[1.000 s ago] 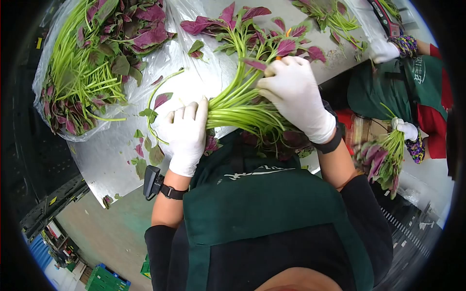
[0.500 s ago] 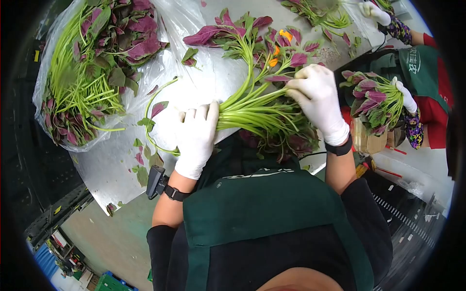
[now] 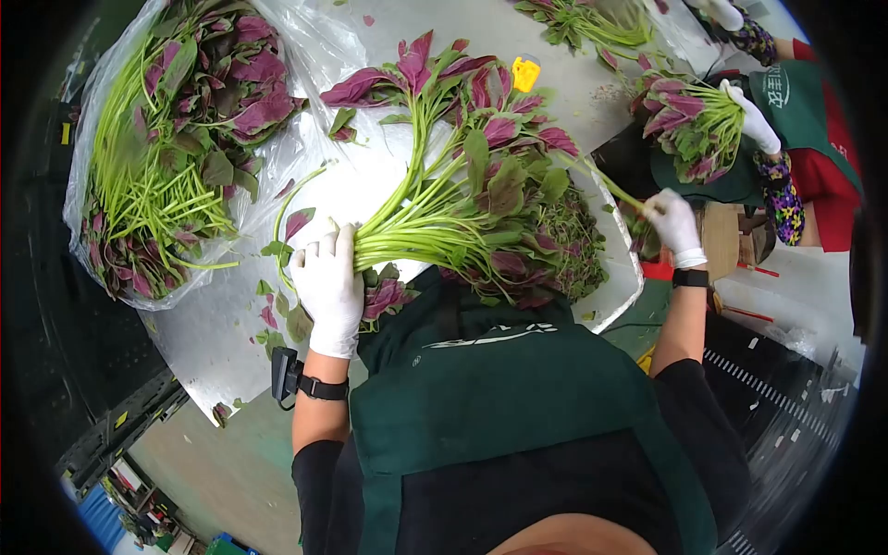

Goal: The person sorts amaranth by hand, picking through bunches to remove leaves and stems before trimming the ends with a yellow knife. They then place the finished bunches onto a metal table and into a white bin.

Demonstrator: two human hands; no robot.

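Observation:
White-gloved, my left hand (image 3: 331, 289) is wrapped round the stem ends of a bunch of red-and-green leafy stems (image 3: 435, 231). The leaves of the bunch spread to the right and upward over the metal table (image 3: 199, 347). Out to the right, past a white tray's rim (image 3: 622, 310), my right hand (image 3: 673, 222) is closed on a single green stem (image 3: 606, 180). That stem slants up and left toward the bunch. A yellow object (image 3: 525, 72) lies beside the upper leaves.
An open plastic bag (image 3: 79, 199) with a large heap of the same greens (image 3: 139, 176) is at left. At right a co-worker's gloved hand (image 3: 754, 120) holds another bunch (image 3: 689, 125). More greens (image 3: 592, 23) lie at the top. Loose leaves (image 3: 273, 319) are scattered on the table.
My right hand has moved right and down, away from the bunch, with a stem in it. My left hand has shifted left and slightly down with the bunch. The co-worker's bunch has moved up and left.

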